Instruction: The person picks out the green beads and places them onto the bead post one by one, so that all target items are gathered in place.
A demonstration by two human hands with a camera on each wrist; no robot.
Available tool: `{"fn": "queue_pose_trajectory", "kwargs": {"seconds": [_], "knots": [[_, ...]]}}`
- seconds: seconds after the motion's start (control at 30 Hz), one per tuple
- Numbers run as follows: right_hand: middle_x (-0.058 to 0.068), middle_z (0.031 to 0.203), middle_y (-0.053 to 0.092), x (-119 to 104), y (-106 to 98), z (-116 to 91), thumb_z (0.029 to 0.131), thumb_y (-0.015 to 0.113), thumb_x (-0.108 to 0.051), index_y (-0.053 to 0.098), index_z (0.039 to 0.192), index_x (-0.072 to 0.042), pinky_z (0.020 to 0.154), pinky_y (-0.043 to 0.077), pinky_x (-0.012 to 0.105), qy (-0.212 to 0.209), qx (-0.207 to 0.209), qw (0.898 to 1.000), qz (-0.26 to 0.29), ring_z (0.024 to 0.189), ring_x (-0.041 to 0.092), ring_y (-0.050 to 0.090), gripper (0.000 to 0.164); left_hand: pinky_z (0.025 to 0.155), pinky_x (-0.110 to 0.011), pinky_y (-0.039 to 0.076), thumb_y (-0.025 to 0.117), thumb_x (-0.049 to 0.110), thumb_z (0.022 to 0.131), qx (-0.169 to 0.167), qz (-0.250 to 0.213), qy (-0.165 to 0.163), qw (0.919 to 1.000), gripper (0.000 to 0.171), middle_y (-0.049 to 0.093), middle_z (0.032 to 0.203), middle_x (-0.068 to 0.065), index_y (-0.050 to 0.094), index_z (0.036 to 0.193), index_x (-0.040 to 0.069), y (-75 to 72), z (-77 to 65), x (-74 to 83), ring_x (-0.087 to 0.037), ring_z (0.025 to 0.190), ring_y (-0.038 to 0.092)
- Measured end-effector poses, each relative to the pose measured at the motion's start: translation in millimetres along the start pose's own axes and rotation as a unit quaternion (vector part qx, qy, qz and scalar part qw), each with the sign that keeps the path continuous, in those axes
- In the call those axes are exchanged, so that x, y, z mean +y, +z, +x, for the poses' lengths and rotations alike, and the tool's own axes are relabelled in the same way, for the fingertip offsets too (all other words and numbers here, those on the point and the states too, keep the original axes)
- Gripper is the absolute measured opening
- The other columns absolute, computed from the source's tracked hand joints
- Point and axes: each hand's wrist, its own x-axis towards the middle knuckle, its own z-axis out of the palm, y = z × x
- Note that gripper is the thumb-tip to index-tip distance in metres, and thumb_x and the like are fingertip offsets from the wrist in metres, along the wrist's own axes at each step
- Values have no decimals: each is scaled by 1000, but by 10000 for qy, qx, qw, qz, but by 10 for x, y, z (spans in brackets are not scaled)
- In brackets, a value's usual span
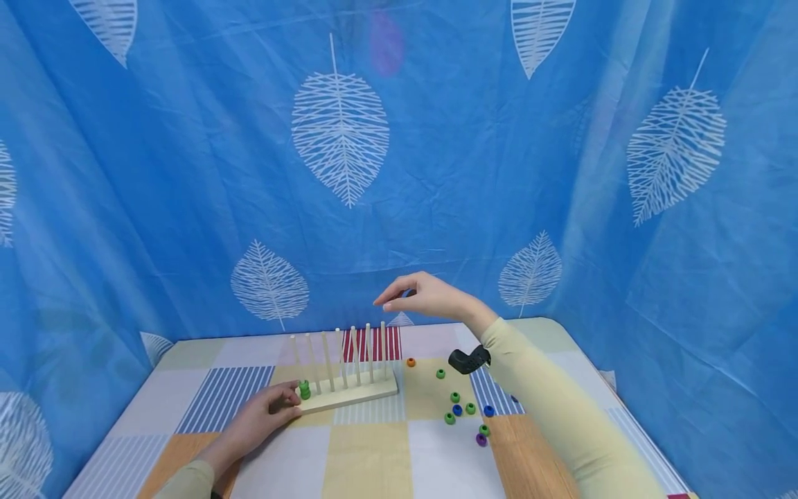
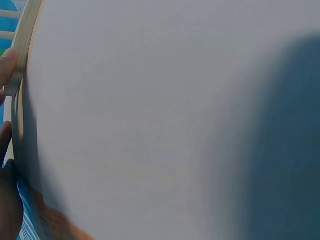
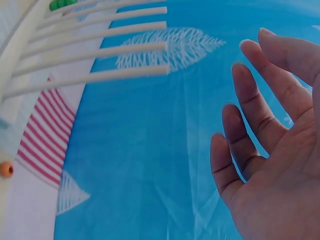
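A pale wooden peg rack [image 1: 349,396] with a row of upright pegs stands on the patchwork tablecloth. My left hand [image 1: 264,416] grips its left end, the thumb [image 2: 7,65] against the front side of the base in the left wrist view. Green beads [image 1: 304,390] sit stacked low on the leftmost peg, right by the left fingers. My right hand [image 1: 427,296] hovers above and beside the rack's right end. Its fingers are gently bent and spread, and the right wrist view shows nothing between them.
Loose beads lie right of the rack: an orange bead [image 1: 411,362] nearest it, several green ones [image 1: 440,373], blue ones [image 1: 489,411] and a purple bead [image 1: 482,440]. A black band piece [image 1: 469,360] is at the right wrist. A blue leaf-print curtain [image 1: 436,173] encloses the table.
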Motion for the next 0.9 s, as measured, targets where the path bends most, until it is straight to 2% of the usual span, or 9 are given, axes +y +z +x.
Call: {"fn": "queue_pose_trajectory", "kwargs": {"seconds": [0.33, 0.53, 0.7, 0.8, 0.9], "knots": [[-8, 124, 68, 276, -11, -260, 99, 70, -35, 75, 120, -26, 97, 53, 42, 474, 87, 9988, 72, 118, 19, 61, 24, 111, -66, 35, 80, 27, 90, 44, 75, 66, 9999, 15, 60, 141, -16, 69, 94, 20, 18, -16, -15, -44, 136, 48], [-8, 125, 69, 385, 14, -343, 99, 70, -35, 75, 120, -26, 97, 53, 43, 576, 155, 9982, 96, 119, 18, 61, 23, 112, -65, 35, 80, 24, 90, 48, 41, 43, 10000, 12, 61, 141, -14, 68, 93, 21, 19, -18, -16, -43, 136, 49], [-3, 126, 69, 494, 50, -398, 98, 71, -33, 75, 121, -23, 97, 53, 49, 758, 197, 9967, 199, 115, 17, 63, 25, 112, -66, 34, 80, 26, 90, 48, 97, 84, 9999, 13, 61, 141, -15, 69, 93, 20, 8, -5, 6, -43, 136, 49], [3, 126, 69, 564, 91, -434, 97, 73, -32, 76, 120, -22, 95, 54, 49, 875, 186, 9957, 226, 113, 19, 64, 25, 111, -65, 36, 80, 25, 90, 46, 65, 141, 9999, 12, 61, 140, -15, 69, 93, 20, -1, 1, 14, -43, 135, 50], [5, 126, 70, 647, 149, -480, 96, 73, -32, 76, 119, -23, 92, 55, 43, 978, 173, 9948, 222, 112, 22, 64, 25, 112, -64, 35, 80, 22, 91, 42, 15, 159, 9999, 11, 62, 140, -15, 68, 93, 20, -6, -4, 14, -42, 136, 50]]}}
